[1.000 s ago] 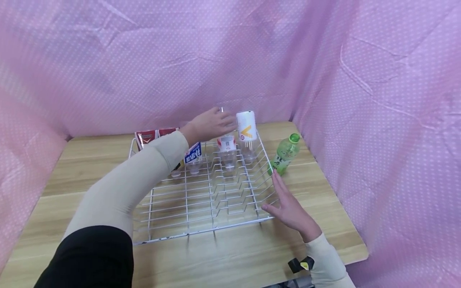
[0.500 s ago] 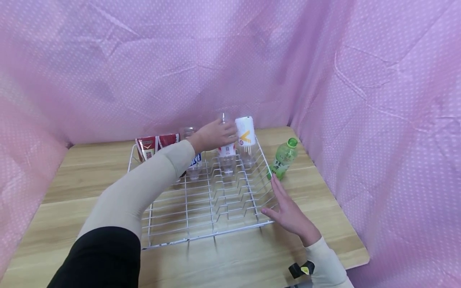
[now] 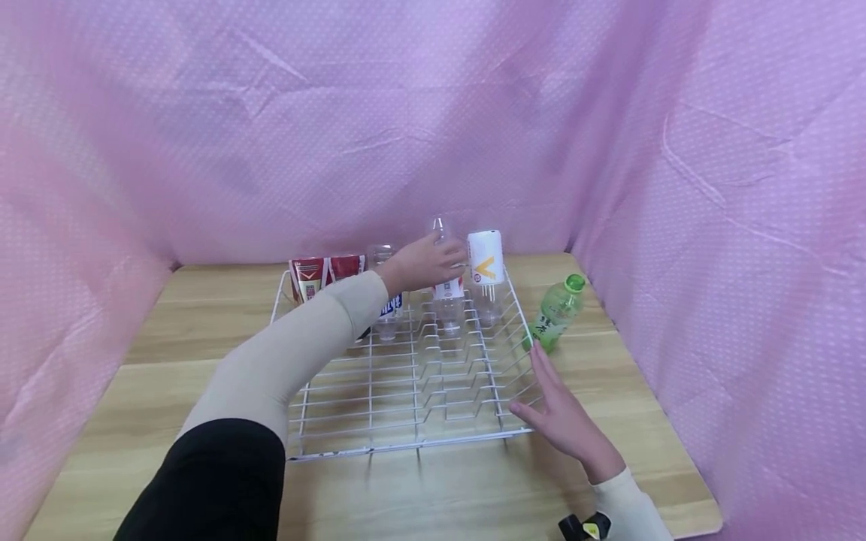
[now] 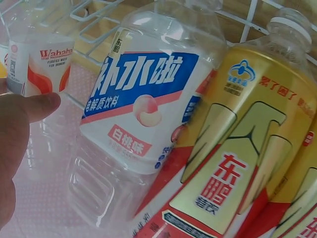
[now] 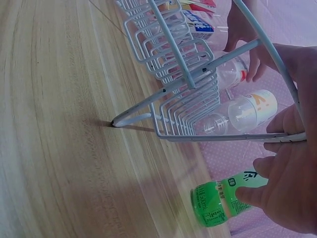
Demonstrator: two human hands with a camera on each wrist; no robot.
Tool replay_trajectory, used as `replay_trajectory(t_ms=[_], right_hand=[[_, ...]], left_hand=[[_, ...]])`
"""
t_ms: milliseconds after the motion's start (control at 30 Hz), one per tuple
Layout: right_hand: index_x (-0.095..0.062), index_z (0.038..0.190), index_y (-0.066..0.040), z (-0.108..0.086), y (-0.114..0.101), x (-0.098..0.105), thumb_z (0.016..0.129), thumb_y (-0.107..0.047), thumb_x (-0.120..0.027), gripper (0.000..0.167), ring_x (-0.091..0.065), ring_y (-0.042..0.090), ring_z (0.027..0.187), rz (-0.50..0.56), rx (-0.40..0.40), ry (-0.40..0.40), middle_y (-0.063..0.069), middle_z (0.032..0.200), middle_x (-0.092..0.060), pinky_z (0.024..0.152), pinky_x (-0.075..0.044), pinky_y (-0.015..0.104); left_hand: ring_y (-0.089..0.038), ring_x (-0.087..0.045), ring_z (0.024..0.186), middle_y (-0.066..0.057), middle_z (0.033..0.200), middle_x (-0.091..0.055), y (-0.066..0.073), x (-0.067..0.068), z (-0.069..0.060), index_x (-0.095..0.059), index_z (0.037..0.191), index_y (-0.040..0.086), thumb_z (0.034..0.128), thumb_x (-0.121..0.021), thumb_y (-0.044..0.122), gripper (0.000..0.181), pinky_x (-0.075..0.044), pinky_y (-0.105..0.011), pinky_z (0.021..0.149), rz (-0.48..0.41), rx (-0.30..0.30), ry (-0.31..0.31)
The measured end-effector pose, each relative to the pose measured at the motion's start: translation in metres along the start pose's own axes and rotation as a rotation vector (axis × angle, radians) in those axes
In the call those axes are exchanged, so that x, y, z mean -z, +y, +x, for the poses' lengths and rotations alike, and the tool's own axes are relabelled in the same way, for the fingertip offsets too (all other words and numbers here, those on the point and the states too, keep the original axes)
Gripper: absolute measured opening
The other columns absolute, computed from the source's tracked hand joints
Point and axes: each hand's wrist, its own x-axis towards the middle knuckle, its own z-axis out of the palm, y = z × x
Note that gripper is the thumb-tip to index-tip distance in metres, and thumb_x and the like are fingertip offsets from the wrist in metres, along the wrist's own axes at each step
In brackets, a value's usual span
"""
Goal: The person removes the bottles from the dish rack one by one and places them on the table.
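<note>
Now my left hand (image 3: 429, 261) is pinching the clear bottle (image 3: 449, 304), standing neck-down in the rack (image 5: 172, 47). My right hand (image 3: 564, 417) is touching the rack, thumb spread. More bottles (image 4: 138, 84) are already standing there; the green bottle (image 3: 558, 306) is waiting on the counter (image 3: 358, 496), maybe the last left.

Wire rack (image 5: 171, 44): metal rods under a smooth white coating, chipped dark in spots. Wahaha water bottle (image 4: 39, 64) and peach drink bottle (image 4: 141, 94): clear, glossy plastic with smooth printed labels. Green tea bottle (image 5: 225, 198): translucent, shiny plastic. Tabletop (image 5: 59, 124): smooth, wood-grained, faintly lustrous. Dotted curtain (image 3: 406, 113): creased, slightly glossy, apparently plasticised cloth. Black sleeve (image 3: 210, 481): matt cloth.
</note>
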Motion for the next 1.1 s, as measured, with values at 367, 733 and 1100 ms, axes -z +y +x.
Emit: replay_trajectory(t_ms=[367, 733, 1100], right_hand=[[-0.004, 0.160, 0.000, -0.002, 0.004, 0.004, 0.094, -0.035, -0.072, 0.101, -0.009, 0.048, 0.149, 0.018, -0.013, -0.018, 0.015, 0.168, 0.006, 0.113, -0.020, 0.069], [-0.006, 0.161, -0.003, 0.008, -0.010, 0.016, 0.095, -0.036, -0.070, 0.098, -0.011, 0.047, 0.149, -0.031, -0.007, -0.033, 0.025, 0.165, -0.005, 0.115, -0.019, 0.066], [-0.017, 0.162, -0.012, 0.035, -0.041, 0.031, 0.093, -0.036, -0.074, 0.093, -0.019, 0.042, 0.150, -0.072, 0.082, -0.002, 0.019, 0.165, -0.017, 0.116, -0.022, 0.063]], left_hand=[[-0.032, -0.036, 0.143, -0.009, 0.158, -0.038, -0.001, 0.017, -0.019, -0.038, 0.155, 0.016, 0.0885, -0.075, 0.007, 0.077, -0.034, -0.052, 0.115, -0.078, 0.072, 0.087], [-0.034, -0.049, 0.133, -0.014, 0.144, -0.055, 0.024, 0.039, -0.074, -0.054, 0.142, 0.009, 0.0926, -0.073, 0.010, 0.053, -0.047, -0.048, 0.105, -0.373, 0.327, 0.462], [-0.032, -0.052, 0.128, -0.012, 0.138, -0.059, 0.039, 0.056, -0.096, -0.056, 0.139, 0.009, 0.0873, -0.080, 0.021, 0.059, -0.050, -0.045, 0.100, -0.474, 0.437, 0.547]])
